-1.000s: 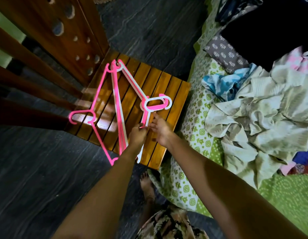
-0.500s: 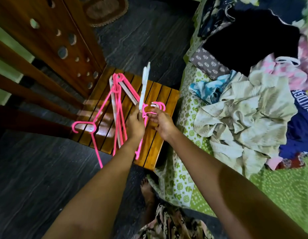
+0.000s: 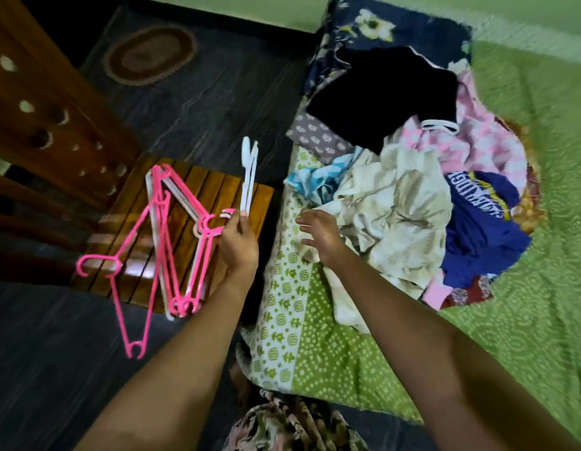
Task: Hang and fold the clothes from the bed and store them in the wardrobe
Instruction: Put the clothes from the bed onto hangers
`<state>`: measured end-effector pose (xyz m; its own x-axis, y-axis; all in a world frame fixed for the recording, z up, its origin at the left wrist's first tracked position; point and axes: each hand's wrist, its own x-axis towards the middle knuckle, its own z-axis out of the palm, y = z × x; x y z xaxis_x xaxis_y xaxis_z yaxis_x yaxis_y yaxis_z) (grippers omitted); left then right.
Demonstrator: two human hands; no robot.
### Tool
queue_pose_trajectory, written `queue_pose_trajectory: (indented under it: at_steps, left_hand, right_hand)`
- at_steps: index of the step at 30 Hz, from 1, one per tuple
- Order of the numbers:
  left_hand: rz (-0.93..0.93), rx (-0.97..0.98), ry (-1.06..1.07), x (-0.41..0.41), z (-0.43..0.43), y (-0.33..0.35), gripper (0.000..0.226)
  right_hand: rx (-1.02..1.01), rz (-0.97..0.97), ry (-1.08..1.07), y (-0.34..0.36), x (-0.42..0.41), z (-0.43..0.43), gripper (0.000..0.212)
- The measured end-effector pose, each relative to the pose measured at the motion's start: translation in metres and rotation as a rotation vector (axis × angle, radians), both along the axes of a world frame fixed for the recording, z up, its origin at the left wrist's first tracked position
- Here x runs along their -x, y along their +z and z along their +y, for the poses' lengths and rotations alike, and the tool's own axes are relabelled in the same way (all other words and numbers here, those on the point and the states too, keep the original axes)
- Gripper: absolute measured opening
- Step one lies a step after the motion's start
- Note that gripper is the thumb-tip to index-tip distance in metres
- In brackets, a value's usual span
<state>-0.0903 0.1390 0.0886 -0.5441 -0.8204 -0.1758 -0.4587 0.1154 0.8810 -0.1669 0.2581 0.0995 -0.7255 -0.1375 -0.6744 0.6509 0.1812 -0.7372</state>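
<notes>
Our left hand (image 3: 238, 244) grips the white hanger (image 3: 249, 177) upright. Our right hand (image 3: 318, 234), fingers spread, hovers just beside the cream garment (image 3: 393, 216) heaped on the bed (image 3: 526, 320). We should seize its collar first.

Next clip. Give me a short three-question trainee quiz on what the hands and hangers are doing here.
1. Multiple choice: the upright hanger gripped by the left hand is A pink, B white, C blue.
2. True or false: the right hand also grips a hanger.
3. Fill in: the pink hangers lie on a wooden ____.
Key: 1 B; 2 false, it is open near the cream garment; 3 stool.
</notes>
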Motion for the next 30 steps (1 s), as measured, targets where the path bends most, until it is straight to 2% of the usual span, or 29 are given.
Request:
queue_pose_trajectory:
  at_steps: [2, 6, 12, 17, 19, 22, 25, 27, 30]
  left_hand:
    - [0.017, 0.018, 0.023, 0.007, 0.021, 0.01, 0.032]
    - [0.067, 0.104, -0.061, 0.023, 0.061, 0.027, 0.032]
    - [0.094, 0.191, -0.134, 0.064, 0.099, 0.041, 0.034]
    - [0.1, 0.221, -0.157, 0.086, 0.126, 0.043, 0.034]
    - [0.098, 0.222, -0.168, 0.092, 0.133, 0.04, 0.035]
    - [0.076, 0.217, -0.163, 0.098, 0.14, 0.035, 0.035]
    - [0.056, 0.199, -0.151, 0.104, 0.143, 0.03, 0.034]
    - [0.066, 0.162, -0.147, 0.107, 0.143, 0.026, 0.034]
    - [0.067, 0.142, -0.157, 0.109, 0.146, 0.024, 0.032]
  right_hand:
    - [-0.006, 0.047, -0.061, 0.004, 0.013, 0.031, 0.013]
    - [-0.027, 0.124, -0.144, 0.008, 0.041, 0.087, 0.018]
    - [-0.324, 0.299, -0.055, 0.007, 0.08, 0.156, 0.019]
    - [-0.679, 0.501, 0.222, 0.001, 0.102, 0.199, 0.031]
    - [-0.794, 0.538, 0.395, -0.001, 0.109, 0.209, 0.04]
    - [-0.998, 0.542, 0.73, -0.008, 0.118, 0.219, 0.058]
    - [-1.163, 0.512, 0.973, -0.02, 0.125, 0.221, 0.07]
    - [-1.267, 0.533, 1.052, -0.027, 0.128, 0.222, 0.06]
    - [-1.352, 0.663, 1.118, -0.034, 0.131, 0.227, 0.039]
